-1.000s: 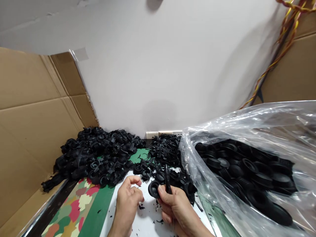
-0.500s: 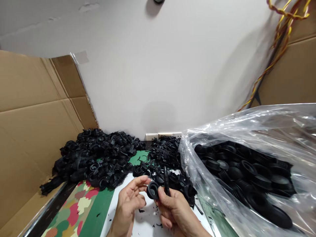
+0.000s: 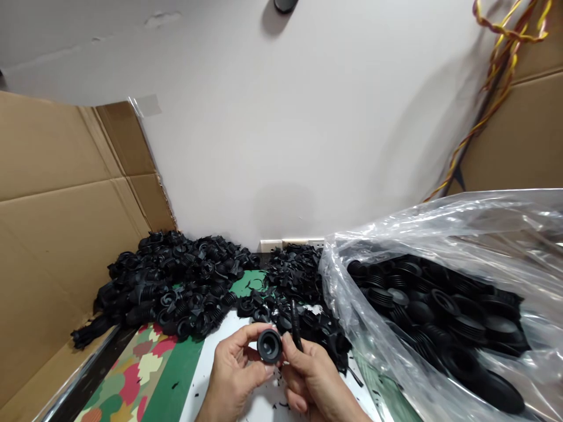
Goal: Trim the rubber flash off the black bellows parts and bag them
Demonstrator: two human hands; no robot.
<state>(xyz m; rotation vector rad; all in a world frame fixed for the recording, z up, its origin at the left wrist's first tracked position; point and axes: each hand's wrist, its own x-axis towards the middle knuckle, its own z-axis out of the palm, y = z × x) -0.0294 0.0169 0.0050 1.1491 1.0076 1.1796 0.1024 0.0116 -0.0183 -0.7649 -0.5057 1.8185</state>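
My left hand [image 3: 240,366] grips a round black rubber bellows piece [image 3: 270,346] by its edge, thumb below and fingers above. Its hollow, stepped opening faces me. On the other side, my right hand [image 3: 314,372] is closed around a slim dark pen-like tool [image 3: 295,324] that points up. The right thumb and fingertip meet the right rim of the rubber piece. The tool's lower end is hidden inside the hand. Small black scraps lie on the white surface [image 3: 259,404] under both hands.
At left a heap of black ribbed rubber parts [image 3: 176,281] leans toward a cardboard sheet [image 3: 65,246]. Black trimmings [image 3: 294,272] pile up in the middle. A clear plastic bag [image 3: 352,316] at right holds more rubber parts. Twisted yellow-brown wires [image 3: 466,138] hang there.
My left fingers, loose beside the piece before, have closed on it. The rubber piece has turned so that its opening faces me more squarely. The right hand still holds the tool.
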